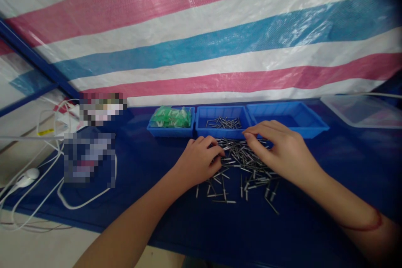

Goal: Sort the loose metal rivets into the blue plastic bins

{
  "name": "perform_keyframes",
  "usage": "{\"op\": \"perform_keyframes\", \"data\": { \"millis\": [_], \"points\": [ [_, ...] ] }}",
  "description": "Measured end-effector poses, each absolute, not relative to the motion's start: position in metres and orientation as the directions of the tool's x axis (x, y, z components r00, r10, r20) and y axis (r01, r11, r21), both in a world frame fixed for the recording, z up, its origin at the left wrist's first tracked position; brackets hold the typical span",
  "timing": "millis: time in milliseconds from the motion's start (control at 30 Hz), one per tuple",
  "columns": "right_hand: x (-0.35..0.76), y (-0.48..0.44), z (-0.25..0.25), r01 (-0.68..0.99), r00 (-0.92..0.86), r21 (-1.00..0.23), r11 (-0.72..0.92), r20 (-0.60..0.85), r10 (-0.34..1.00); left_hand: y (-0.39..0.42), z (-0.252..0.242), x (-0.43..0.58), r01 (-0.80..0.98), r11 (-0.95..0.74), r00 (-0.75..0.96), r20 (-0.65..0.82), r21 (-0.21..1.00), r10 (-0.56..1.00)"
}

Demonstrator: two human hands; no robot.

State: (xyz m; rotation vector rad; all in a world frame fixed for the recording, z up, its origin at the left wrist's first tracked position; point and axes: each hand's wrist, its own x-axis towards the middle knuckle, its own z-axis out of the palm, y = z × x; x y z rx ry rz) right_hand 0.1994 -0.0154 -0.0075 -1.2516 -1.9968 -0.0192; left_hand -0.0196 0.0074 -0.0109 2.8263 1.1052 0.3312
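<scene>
Single head-worn view, facing forward and down, close over blue table, striped tarp beyond

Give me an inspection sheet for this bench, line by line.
Surface: dark blue table.
Job's things: metal pins heaped on it; a few more in the middle tray; green pieces in the left tray.
Clutter: clear tub at far right.
Grippers: left hand curled on the heap; right hand spread flat over it.
Cables: white cables looped at the left edge.
Surroundings: pink, white and blue striped tarpaulin behind.
</scene>
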Motion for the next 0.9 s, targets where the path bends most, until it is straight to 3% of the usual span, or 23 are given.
{"op": "perform_keyframes", "data": {
  "millis": [533, 900],
  "points": [
    [0.198, -0.017, -0.004, 0.771, -0.244, -0.35, 0.532, 0.61, 0.754, 0.007, -0.01, -0.012, 0.624, -0.771, 0.742, 0.215, 0.127, 0.635],
    [0.198, -0.019, -0.003, 0.77, -0.252, -0.354, 0.531, 0.596, 0.763, 0.007, -0.015, 0.003, 0.585, -0.81, 0.786, 0.228, 0.026, 0.575]
  ]
}}
